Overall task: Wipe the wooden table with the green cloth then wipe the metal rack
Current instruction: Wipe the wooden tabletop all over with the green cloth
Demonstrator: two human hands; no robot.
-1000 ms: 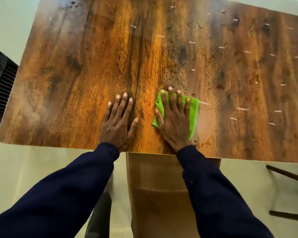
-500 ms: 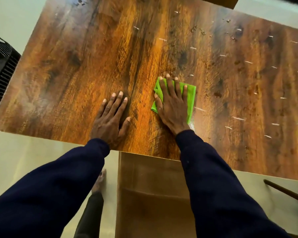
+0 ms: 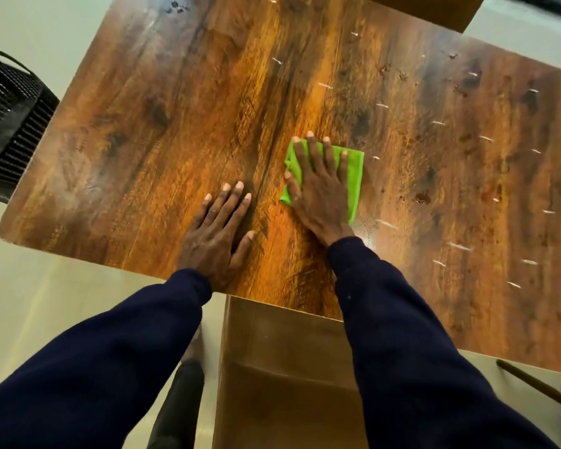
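Right hand [image 3: 318, 192] lies flat, fingers spread, pinning the green cloth [image 3: 350, 179] near the worktop's [image 3: 143, 140] front edge. Left hand [image 3: 217, 231] rests open and empty beside it. That cloth looks soft and light, likely to bunch, so press through the middle.

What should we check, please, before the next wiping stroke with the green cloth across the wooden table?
1. Cloth under the wiping hand: ok. The right hand lies flat on the green cloth.
2. Cloth flat on the wooden table: ok, folded, no bunching seen.
3. Bracing hand: ok. The left hand is spread flat on the wood, apart from the cloth.
4. Path to the right: ok, only white specks and dark spots lie there.
5. Right side already clean: not ok, specks remain.
6. Cloth dampness: cannot tell.
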